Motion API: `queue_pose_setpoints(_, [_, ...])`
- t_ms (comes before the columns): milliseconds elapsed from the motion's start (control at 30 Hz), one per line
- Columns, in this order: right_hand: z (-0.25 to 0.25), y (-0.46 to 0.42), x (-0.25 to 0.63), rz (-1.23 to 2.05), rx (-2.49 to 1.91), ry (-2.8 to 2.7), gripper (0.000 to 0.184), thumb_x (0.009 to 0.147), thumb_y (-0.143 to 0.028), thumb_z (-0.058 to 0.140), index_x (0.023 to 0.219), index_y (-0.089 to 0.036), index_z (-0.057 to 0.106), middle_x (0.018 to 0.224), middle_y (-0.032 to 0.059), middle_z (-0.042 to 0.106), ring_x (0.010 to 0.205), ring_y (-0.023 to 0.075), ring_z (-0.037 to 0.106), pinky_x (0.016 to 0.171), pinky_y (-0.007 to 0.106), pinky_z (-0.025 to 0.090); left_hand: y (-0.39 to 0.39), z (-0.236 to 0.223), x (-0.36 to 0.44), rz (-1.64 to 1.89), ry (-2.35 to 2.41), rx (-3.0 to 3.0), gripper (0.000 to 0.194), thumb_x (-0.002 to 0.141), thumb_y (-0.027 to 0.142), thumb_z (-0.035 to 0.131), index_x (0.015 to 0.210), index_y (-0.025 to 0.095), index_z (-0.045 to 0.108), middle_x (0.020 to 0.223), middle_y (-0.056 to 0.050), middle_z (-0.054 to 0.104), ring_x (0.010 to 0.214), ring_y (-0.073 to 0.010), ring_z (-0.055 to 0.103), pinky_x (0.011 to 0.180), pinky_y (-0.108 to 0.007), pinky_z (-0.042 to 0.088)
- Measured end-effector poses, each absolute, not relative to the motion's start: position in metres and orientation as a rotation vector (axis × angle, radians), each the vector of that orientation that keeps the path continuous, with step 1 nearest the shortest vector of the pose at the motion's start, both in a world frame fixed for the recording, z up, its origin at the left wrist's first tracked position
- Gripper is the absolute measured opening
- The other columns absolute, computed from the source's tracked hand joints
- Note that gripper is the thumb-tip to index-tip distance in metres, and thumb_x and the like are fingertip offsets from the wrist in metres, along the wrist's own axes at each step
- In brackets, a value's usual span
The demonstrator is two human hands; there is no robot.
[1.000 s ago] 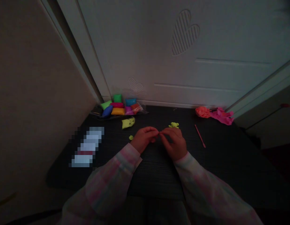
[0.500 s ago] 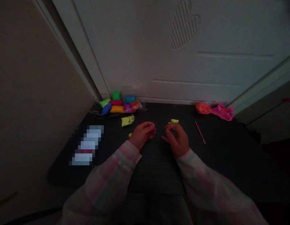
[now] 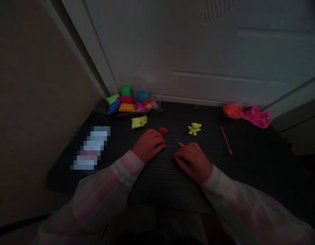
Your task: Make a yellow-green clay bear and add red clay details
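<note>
My left hand (image 3: 148, 144) rests on the dark table (image 3: 239, 177) with its fingers curled under; what they hold, if anything, is hidden. A small red clay lump (image 3: 162, 130) lies just beyond its fingertips. My right hand (image 3: 193, 161) lies knuckles up, closed on a thin pink tool whose tip (image 3: 181, 144) sticks out past the fingers. A yellow-green clay figure (image 3: 194, 128) sits on the table a little beyond my right hand, apart from both hands.
Several coloured clay packs (image 3: 129, 103) lie at the back left, with a yellow packet (image 3: 139, 121) in front of them. A pink stick (image 3: 226, 144) lies to the right. Orange (image 3: 232, 111) and pink wrappers (image 3: 256, 117) sit by the white door (image 3: 198, 51). A blurred-out item (image 3: 92, 151) lies at left.
My hands, pinched together a second ago, have parted and come down onto the table. A red lump now shows by my left hand. The view has tipped downward.
</note>
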State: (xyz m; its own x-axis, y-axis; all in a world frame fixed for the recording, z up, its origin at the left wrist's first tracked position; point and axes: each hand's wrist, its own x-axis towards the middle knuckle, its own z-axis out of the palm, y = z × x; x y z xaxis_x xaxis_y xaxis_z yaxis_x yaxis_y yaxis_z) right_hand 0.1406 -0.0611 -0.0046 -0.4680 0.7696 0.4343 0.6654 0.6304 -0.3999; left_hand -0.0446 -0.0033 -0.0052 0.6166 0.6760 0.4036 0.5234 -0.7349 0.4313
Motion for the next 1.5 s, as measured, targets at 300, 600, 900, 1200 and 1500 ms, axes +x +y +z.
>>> queue_pose_setpoints(300, [-0.006, -0.068, 0.154, 0.149, -1.007, -2.548, 0.016, 0.075, -0.015, 0.052, 0.088, -0.017, 0.060, 0.068, 0.0004, 0.062, 0.063, 0.0126, 0.050, 0.063, 0.031, 0.036, -0.002, -0.012, -0.037, 0.739, 0.970, 2.680, 0.019, 0.078, 0.028, 0.047, 0.077, 0.017, 0.062, 0.082, -0.002, 0.061, 0.083, -0.0145, 0.050, 0.077, -0.031, 0.041])
queue_pose_setpoints(600, [0.005, -0.069, 0.167, 0.381, -1.027, -2.589, 0.024, 0.076, -0.014, 0.050, 0.099, -0.013, 0.056, 0.069, 0.0025, 0.061, 0.062, 0.0133, 0.047, 0.060, 0.033, 0.034, -0.002, -0.009, -0.038, 0.725, 0.968, 2.704, 0.024, 0.081, 0.026, 0.040, 0.074, 0.017, 0.062, 0.082, -0.002, 0.060, 0.083, -0.0151, 0.052, 0.075, -0.030, 0.044])
queue_pose_setpoints(900, [0.007, -0.080, 0.161, 0.118, -0.961, -2.720, 0.022, 0.078, -0.017, 0.045, 0.095, -0.023, 0.059, 0.064, 0.0000, 0.058, 0.057, 0.0128, 0.043, 0.064, 0.036, 0.030, -0.003, -0.005, -0.035, 0.613, 1.087, 2.544, 0.022, 0.079, 0.032, 0.041, 0.075, 0.022, 0.060, 0.087, 0.004, 0.059, 0.094, -0.0154, 0.052, 0.080, -0.031, 0.043])
queue_pose_setpoints(1200, [0.005, -0.074, 0.161, 0.026, -1.103, -2.711, 0.025, 0.075, -0.026, 0.052, 0.097, -0.019, 0.059, 0.066, 0.0021, 0.060, 0.058, 0.0155, 0.043, 0.062, 0.036, 0.031, -0.002, -0.004, -0.035, 0.613, 1.025, 2.625, 0.027, 0.081, 0.029, 0.038, 0.076, 0.018, 0.062, 0.085, 0.000, 0.060, 0.092, -0.0160, 0.053, 0.081, -0.032, 0.043])
queue_pose_setpoints(1500, [0.005, -0.079, 0.164, 0.020, -0.958, -2.778, 0.023, 0.075, -0.029, 0.052, 0.095, -0.021, 0.059, 0.071, 0.0030, 0.059, 0.062, 0.0168, 0.042, 0.065, 0.039, 0.032, -0.003, -0.005, -0.036, 0.676, 1.012, 2.670, 0.025, 0.081, 0.028, 0.040, 0.076, 0.017, 0.062, 0.087, -0.001, 0.060, 0.087, -0.0142, 0.053, 0.074, -0.028, 0.042])
